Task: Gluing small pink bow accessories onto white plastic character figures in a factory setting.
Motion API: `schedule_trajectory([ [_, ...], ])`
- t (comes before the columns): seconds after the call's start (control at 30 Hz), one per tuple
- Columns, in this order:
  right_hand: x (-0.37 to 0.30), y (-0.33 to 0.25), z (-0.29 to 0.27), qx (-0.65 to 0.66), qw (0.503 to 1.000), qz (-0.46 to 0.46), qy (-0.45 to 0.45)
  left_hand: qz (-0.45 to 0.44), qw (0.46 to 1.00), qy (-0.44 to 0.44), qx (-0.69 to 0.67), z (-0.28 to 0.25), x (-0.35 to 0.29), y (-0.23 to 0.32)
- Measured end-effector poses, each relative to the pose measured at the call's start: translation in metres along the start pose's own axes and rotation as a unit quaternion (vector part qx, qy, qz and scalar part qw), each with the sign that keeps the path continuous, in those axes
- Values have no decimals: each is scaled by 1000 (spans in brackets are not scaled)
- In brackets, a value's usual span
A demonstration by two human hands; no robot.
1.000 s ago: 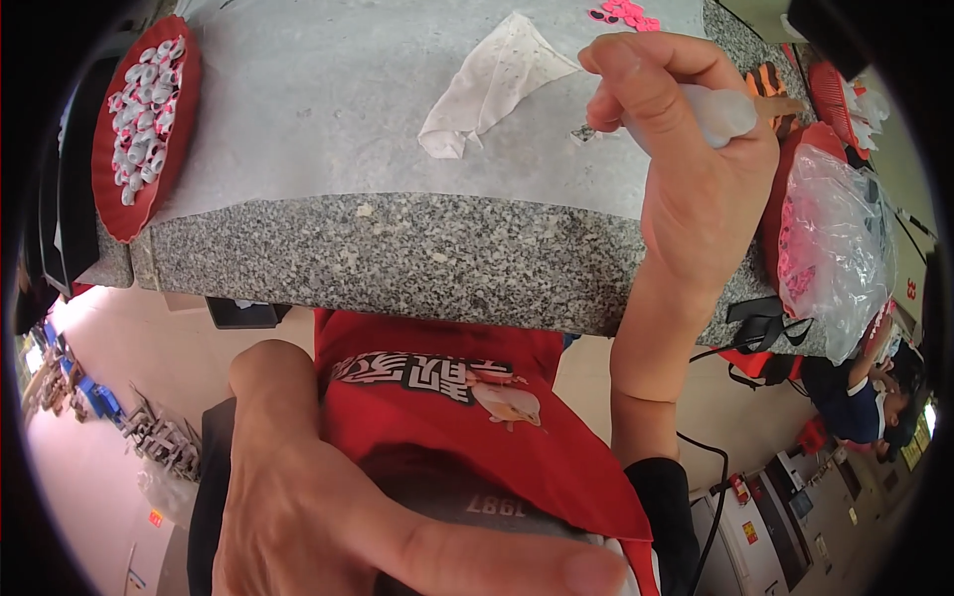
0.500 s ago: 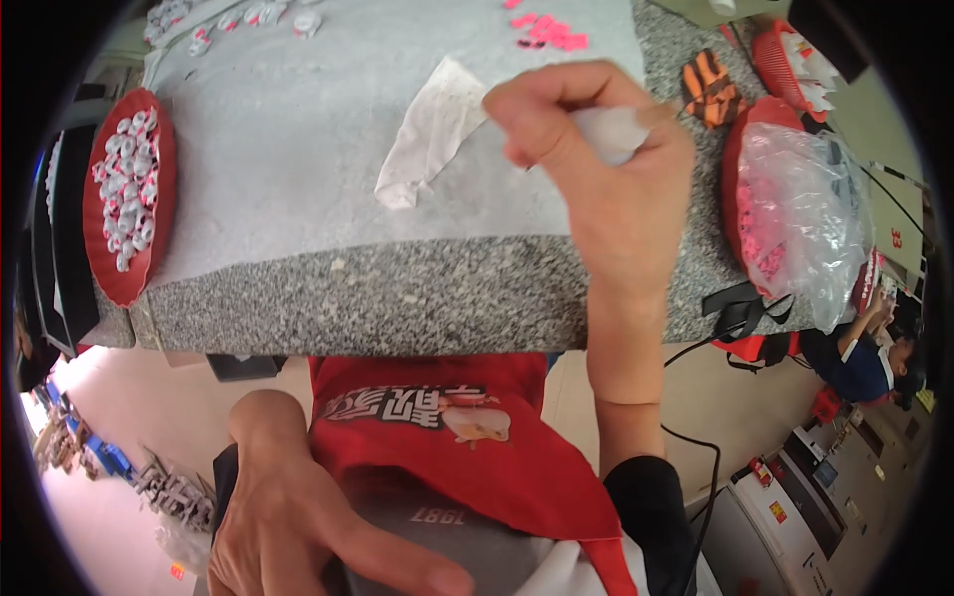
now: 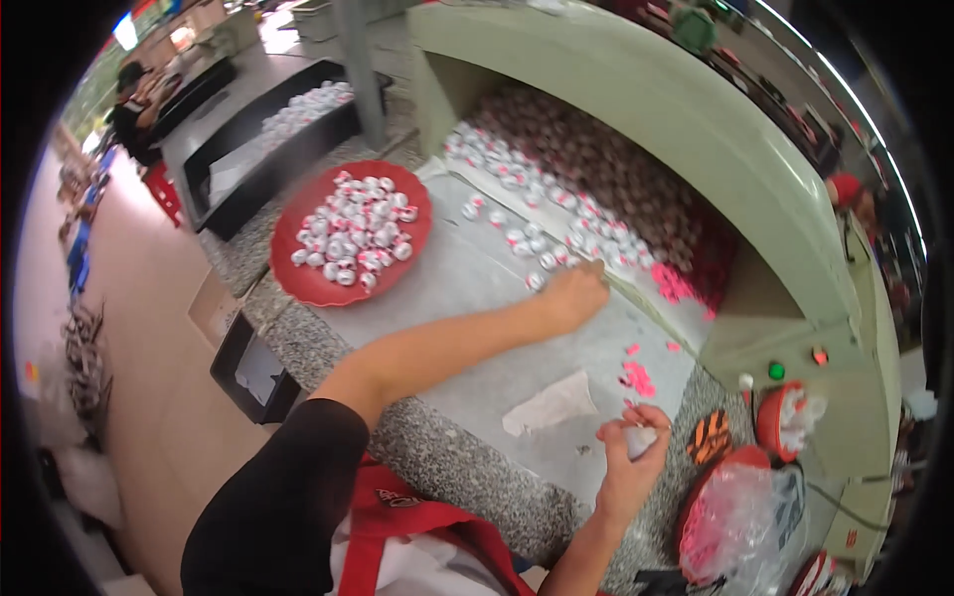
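My left hand (image 3: 578, 296) reaches across the work surface to the row of small white-and-pink round pieces (image 3: 532, 238) in front of the cabinet opening. Its fingertips are mostly turned away from view, beside the nearest pieces. Nearer to me on the right, my right hand (image 3: 628, 467) is closed around a whitish, rounded object (image 3: 639, 439) whose kind I cannot make out. Small flat pink pieces (image 3: 637, 378) lie just beyond that hand. A crumpled white cloth (image 3: 550, 403) rests on the pale sheet (image 3: 467, 343) between my two arms.
A red basket (image 3: 288, 270) of white-and-pink pieces stands at the left. At the right are an orange-and-black glove (image 3: 709, 437), a red basket under clear plastic (image 3: 701, 517), and a smaller red basket (image 3: 770, 422). A pale green cabinet (image 3: 636, 84) arches over many brown pieces (image 3: 596, 159).
The view has swung up and leftward, bringing the cabinet into sight. My left hand has gone from beside my lap to the far pieces. My right hand still holds the whitish object.
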State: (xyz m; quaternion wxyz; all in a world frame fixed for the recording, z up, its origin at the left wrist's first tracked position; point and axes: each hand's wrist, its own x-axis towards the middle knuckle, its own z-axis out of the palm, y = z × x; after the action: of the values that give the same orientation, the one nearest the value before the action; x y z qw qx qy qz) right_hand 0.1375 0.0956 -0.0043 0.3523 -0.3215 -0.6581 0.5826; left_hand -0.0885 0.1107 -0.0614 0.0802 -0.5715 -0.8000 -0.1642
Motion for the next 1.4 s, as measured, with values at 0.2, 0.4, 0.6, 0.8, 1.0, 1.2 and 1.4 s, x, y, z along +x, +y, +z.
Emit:
schedule_trajectory([
  [0.2,-4,-13,-3,90,995,-4,34,-192,585,-100,-782,-90,-64,37],
  [0.4,-10,-28,-9,44,996,-29,67,-150,668,43,-728,-102,-106,55],
  [0.6,-29,-33,0,-102,972,-206,48,-170,662,84,-725,-94,-110,71],
  [0.8,-31,-31,3,-146,959,-239,33,-135,689,109,-704,-90,-115,68],
  [1.0,-24,-29,4,-150,952,-262,49,-130,693,110,-701,-90,-116,67],
  [1.2,-22,-32,5,-161,945,-282,31,-128,706,108,-688,-89,-114,68],
  [1.4,-20,-32,6,-165,936,-309,27,-102,734,123,-661,-89,-114,67],
])
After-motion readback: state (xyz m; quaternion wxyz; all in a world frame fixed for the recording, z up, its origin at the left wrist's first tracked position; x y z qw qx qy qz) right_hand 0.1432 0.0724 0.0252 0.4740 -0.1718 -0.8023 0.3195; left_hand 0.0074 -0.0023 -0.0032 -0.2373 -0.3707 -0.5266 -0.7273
